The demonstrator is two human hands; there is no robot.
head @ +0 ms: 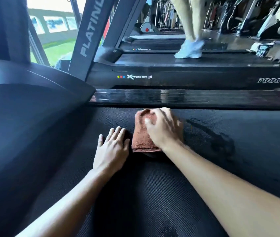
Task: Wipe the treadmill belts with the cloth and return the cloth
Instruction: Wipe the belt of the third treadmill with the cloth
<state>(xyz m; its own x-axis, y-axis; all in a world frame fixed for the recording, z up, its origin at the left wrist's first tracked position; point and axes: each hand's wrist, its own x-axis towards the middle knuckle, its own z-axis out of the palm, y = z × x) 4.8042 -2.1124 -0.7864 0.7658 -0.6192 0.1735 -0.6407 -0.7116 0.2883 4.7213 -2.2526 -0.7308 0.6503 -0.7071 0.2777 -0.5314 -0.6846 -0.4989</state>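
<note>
— Both forearms reach in from the near edge of the treadmill belt (152,194). Where is the cloth (141,139)?
— Folded, brown, lying on the belt toward its far edge, near the glossy side rail (187,98).
— And the left hand (111,147)?
— Flat on the belt just beside the cloth's left edge, fingers straight and together. Its grip is wide open and holds nothing.
— The right hand (164,130)?
— On top of the cloth, fingers bent over its bunched far end, thumb against the fabric. That grip is closed on it.
— Anything else?
— A dark streak (217,141) marks the belt to the cloth's right. Beyond the rail stands a second treadmill (187,77), with a blurred pale shoe (189,49) on it.
</note>
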